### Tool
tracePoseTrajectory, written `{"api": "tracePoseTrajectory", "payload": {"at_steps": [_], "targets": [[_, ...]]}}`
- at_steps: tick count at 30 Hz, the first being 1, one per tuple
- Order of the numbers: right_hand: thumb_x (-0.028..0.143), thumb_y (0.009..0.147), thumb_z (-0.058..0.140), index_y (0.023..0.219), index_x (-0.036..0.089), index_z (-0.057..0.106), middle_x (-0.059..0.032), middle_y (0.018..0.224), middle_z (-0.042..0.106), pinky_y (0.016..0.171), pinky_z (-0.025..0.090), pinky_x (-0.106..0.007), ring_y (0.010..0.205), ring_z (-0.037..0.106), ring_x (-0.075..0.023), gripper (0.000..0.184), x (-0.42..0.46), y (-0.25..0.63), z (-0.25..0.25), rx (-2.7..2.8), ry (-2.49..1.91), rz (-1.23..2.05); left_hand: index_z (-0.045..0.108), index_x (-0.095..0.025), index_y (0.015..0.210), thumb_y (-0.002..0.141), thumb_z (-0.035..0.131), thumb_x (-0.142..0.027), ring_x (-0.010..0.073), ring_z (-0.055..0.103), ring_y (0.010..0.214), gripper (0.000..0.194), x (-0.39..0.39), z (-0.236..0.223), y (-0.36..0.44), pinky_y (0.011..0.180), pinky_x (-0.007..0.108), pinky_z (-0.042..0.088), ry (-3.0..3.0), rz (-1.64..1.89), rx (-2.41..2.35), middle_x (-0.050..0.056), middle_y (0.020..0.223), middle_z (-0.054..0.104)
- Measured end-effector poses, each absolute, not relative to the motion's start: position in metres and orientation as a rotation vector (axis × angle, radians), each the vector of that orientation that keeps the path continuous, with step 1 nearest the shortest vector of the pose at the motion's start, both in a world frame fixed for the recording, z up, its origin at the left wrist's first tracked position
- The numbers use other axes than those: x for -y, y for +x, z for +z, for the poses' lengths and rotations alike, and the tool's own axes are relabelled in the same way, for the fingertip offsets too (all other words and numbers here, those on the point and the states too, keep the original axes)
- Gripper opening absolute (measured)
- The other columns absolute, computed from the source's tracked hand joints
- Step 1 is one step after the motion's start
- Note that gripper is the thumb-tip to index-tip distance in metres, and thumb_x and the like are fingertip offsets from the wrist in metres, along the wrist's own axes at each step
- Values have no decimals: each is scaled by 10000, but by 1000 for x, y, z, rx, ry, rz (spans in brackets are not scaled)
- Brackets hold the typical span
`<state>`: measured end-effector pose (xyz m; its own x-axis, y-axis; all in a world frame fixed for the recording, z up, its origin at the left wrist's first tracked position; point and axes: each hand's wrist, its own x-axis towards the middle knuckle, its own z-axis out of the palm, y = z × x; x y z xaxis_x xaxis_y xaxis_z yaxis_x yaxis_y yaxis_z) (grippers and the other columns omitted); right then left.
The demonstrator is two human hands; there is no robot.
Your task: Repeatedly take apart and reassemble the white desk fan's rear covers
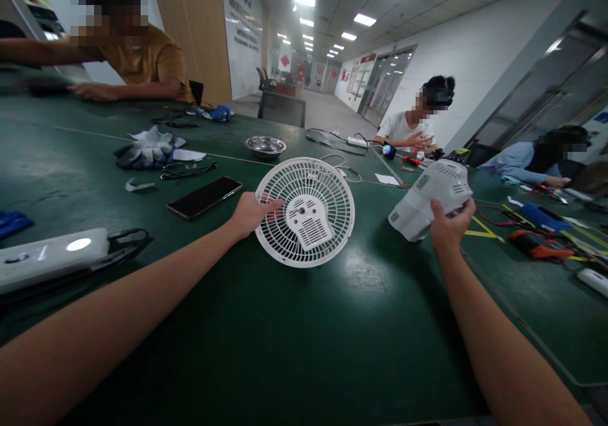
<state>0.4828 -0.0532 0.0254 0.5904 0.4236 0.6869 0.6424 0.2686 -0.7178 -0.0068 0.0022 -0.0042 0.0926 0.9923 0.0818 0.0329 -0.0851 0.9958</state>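
Note:
My left hand (254, 214) grips the left rim of a round white fan grille (339, 217), thumb on its slats. The grille stands tilted over the green table, its vented hub plate (311, 226) facing me. On the right, my right hand (451, 220) is closed around a white plastic fan base (420, 201), which has vent slots at its upper end and small labels on its side. The base leans to the right, apart from the grille. Whether its lower end touches the table, I cannot tell. A white cord (349, 171) lies behind the grille.
A phone (204, 197), gloves (149, 147) and a metal bowl (265, 146) lie on the green table (266, 350). At the left edge sits a white device (57, 258). An orange multimeter (539, 245) and cables lie right. Several people sit around the table.

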Motion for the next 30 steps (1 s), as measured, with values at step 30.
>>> {"api": "tracePoseTrajectory", "payload": {"at_steps": [30], "targets": [[548,621,810,1283,199,507,-118,1197,612,875,508,-457,1024,617,-296,807,77,393,43,1321,-1411,-368,748,-128,812,803,806,-226,204,716,670,115,4,6,-6,636,334,585,1368,1157,-1157,90,780,764]]}}
